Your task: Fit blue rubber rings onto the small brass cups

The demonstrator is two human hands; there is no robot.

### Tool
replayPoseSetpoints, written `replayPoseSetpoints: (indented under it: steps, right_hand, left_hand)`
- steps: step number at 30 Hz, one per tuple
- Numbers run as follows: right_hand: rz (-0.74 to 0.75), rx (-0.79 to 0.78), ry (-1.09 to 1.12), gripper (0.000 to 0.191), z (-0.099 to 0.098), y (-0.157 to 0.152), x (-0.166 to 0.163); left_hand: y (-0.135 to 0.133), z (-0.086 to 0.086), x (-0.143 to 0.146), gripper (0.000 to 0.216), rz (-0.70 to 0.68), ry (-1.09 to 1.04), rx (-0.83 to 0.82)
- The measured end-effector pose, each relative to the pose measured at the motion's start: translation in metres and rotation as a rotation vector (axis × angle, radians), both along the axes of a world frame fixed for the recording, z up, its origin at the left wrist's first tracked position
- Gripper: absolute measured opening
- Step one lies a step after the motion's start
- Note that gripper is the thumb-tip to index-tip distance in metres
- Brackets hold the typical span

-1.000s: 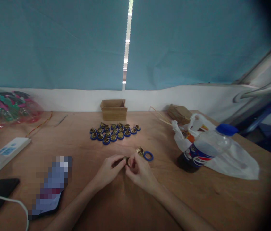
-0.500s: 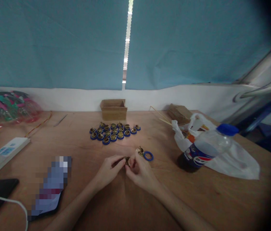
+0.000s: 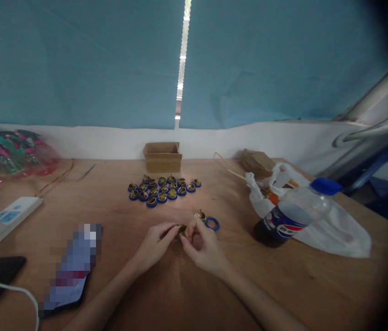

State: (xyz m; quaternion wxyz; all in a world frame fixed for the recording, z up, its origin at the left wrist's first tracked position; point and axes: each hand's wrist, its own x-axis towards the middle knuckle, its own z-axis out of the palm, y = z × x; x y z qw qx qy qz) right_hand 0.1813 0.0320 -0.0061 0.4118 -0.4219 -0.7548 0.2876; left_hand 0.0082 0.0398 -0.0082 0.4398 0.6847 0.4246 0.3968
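1. White plastic forms the power strip [image 3: 11, 211] at the far left of the wooden counter [image 3: 107, 197], slanting away from the person; clear-wrapped packets [image 3: 11, 156] lie beyond it.
2. A phone [image 3: 73, 269] with a lit, pixelated screen lies between the strip and the left forearm, its long axis slanting away to the right.
3. The left hand [image 3: 155, 242] has its thumb and fingers closed on the left side of a small brass-coloured piece.
4. Beyond it, a cluster of similar pieces seated in blue rings [image 3: 162, 197] stands in front of a cardboard box [image 3: 163, 164].
5. The held brass-coloured piece [image 3: 181, 229] is between the two hands, near the counter's front; fingers cover most of it, so I cannot tell which way it points or how its long axis runs.
6. The right hand [image 3: 207, 250] pinches its right side, thumb and bent fingers nearly together.
7. Just past that hand sits a loose piece [image 3: 200, 214], stem up, with a blue ring [image 3: 218, 225] flat beside it.
8. Farther right, a blue-capped bottle [image 3: 292, 218] leans rightward, against a white plastic bag [image 3: 341, 236].
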Motion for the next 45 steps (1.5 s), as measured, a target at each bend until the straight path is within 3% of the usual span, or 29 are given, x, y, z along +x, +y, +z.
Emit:
replayPoseSetpoints:
  steps: [7,18,23,28,37,45]
  right_hand:
    - [0.071,-0.099,0.189,0.017,0.002,0.001,-0.002]
    - [-0.204,-0.12,0.292,0.025,0.001,0.02,0.005]
    - [-0.224,-0.205,0.315,0.019,0.0,0.021,0.008]
    - [-0.18,-0.276,0.354,0.025,0.003,0.023,0.01]
    - [-0.175,-0.272,0.337,0.029,0.004,0.026,0.014]
    - [-0.19,-0.257,0.356,0.027,0.009,0.026,0.016]
  left_hand:
    - [0.0,0.001,0.001,0.029,0.019,-0.023,-0.03]
    - [0.003,-0.005,-0.001,0.032,0.189,-0.009,-0.058]
    - [0.004,-0.011,-0.004,0.029,0.237,0.091,0.102]
    - [0.001,-0.013,-0.005,0.026,0.214,0.264,0.301]
    - [0.002,-0.027,-0.007,0.027,0.16,0.456,0.457]
    - [-0.001,-0.021,-0.001,0.029,0.122,0.541,0.554]
